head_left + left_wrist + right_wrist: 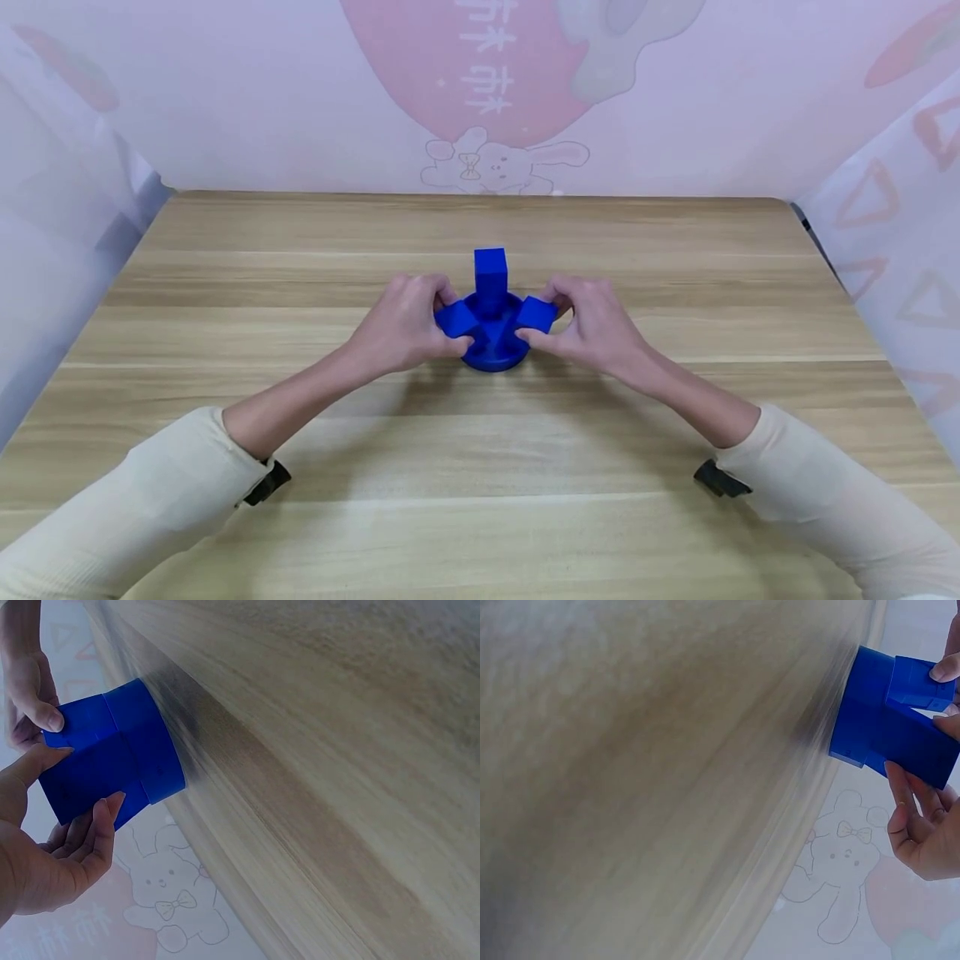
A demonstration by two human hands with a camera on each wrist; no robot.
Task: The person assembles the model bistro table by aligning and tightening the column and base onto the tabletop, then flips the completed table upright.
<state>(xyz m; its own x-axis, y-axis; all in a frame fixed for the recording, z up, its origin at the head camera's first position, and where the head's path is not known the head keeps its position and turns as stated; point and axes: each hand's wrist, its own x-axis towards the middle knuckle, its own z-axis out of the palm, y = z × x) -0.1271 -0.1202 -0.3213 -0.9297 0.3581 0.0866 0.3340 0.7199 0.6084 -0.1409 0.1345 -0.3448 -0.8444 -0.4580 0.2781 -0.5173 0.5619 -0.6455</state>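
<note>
A round blue base [495, 362] with a raised rim sits on the table, and three blue square-topped blocks stand in it. My left hand [408, 325] pinches the left block [456, 319] between thumb and fingers. On the opposite side, my right hand [596, 325] pinches the right block [536, 314] the same way. The back block [491, 275] stands upright, touched by neither hand. From the left wrist, the left block [90, 776] is seen reaching down to the base [157, 742]. The right wrist view shows the right block [915, 746] likewise at the base.
The wood-grain table [480, 467] stretches around the blue base on all sides. Behind it rises a pale wall [262, 108] with pink and rabbit drawings. Light panels stand at the left and right. A dark device [267, 483] is strapped under the left sleeve.
</note>
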